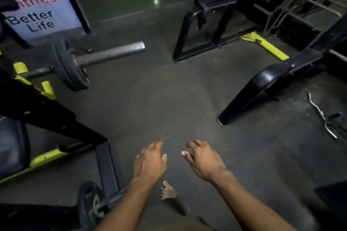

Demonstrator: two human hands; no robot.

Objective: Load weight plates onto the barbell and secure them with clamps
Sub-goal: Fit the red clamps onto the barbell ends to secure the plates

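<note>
Dark gym floor (154, 103) between machine frames, left hand (150, 161) and right hand (204, 161) empty above, fingers loosely spread.

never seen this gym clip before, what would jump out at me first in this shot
Two bare hands, the left hand and the right hand, reach out low in the centre, fingers relaxed and holding nothing. Upper left, a barbell carries black weight plates with its steel sleeve end bare beyond them. Behind it leans a banner reading Better Life, and black and lime-green machine frames fill the right.
</note>
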